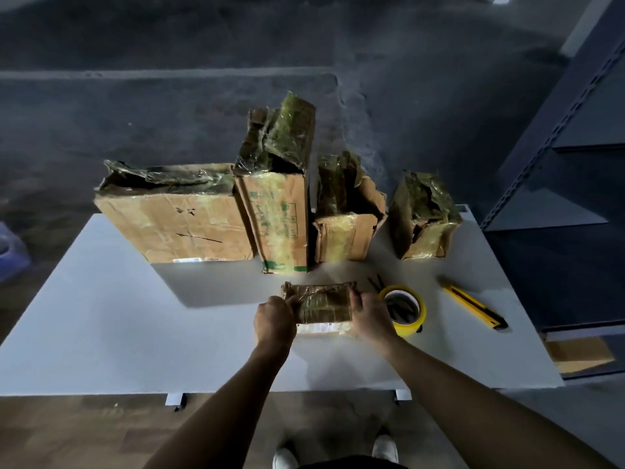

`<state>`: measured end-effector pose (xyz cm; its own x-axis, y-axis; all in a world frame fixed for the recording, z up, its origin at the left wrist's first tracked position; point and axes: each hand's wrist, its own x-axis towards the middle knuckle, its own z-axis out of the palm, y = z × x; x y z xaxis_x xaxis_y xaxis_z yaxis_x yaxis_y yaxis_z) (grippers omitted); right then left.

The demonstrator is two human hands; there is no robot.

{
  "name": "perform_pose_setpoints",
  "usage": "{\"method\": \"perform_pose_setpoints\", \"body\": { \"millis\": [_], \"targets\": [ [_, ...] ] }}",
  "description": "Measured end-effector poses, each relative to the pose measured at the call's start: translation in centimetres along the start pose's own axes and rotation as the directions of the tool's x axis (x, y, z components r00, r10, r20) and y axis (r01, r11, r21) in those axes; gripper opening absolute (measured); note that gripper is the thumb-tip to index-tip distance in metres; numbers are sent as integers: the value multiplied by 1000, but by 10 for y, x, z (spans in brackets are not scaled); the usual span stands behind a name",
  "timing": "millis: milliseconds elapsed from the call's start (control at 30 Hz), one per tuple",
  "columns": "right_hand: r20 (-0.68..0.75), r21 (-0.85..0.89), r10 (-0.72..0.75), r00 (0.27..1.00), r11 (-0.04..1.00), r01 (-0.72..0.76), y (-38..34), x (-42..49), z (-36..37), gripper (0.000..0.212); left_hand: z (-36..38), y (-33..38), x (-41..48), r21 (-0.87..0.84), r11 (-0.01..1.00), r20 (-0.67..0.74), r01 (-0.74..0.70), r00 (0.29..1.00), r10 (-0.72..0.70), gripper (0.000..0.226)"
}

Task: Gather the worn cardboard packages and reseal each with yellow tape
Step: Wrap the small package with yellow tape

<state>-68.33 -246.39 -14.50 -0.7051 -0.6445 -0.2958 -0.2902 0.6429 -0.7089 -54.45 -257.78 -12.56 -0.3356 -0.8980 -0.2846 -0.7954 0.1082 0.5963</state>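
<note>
head view: nearest, two pale shoes [384,448] stand on the floor below the white table [101,316]. the left hand [274,319] grips the left end of a small flat package [323,306], fingers curled round it. the right hand [370,316] grips the right end the same way. the package is at the table's middle, just beside a yellow tape roll [411,328] on its right. a yellow utility knife [473,306] lies further right. behind stand a wide box [179,225], a tall box [280,211], a short open box [341,235] and, apart, a crumpled package [422,218].
</note>
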Motion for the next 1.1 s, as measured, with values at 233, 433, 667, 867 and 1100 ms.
{"method": "perform_pose_setpoints", "body": {
  "millis": [233, 433, 667, 867, 1100],
  "targets": [
    [28, 53, 8, 1000, 999, -10, -57, 2, 35, 41, -42, -48, 26, -78, 996, -56, -34, 998, 30, 49],
    [114, 56, -46, 992, 998, 40, -109, 2, 60, 31, -91, -85, 43, -231, 973, -58, -29, 998, 15, 37],
    [249, 101, -157, 956, 986, 136, -149, 4, 95, 12, -125, -113, 58, -261, 963, -106, 69, 989, -100, 32],
    [305, 173, -232, 924, 967, 185, -184, 33, 128, 30, -161, -129, 77, -265, 959, -115, 100, 984, -134, 30],
    [417, 173, -214, 883, 973, 154, -222, 54, 177, 26, -205, -165, 100, -221, 970, -19, 101, 994, -108, 35]
  ]
}}
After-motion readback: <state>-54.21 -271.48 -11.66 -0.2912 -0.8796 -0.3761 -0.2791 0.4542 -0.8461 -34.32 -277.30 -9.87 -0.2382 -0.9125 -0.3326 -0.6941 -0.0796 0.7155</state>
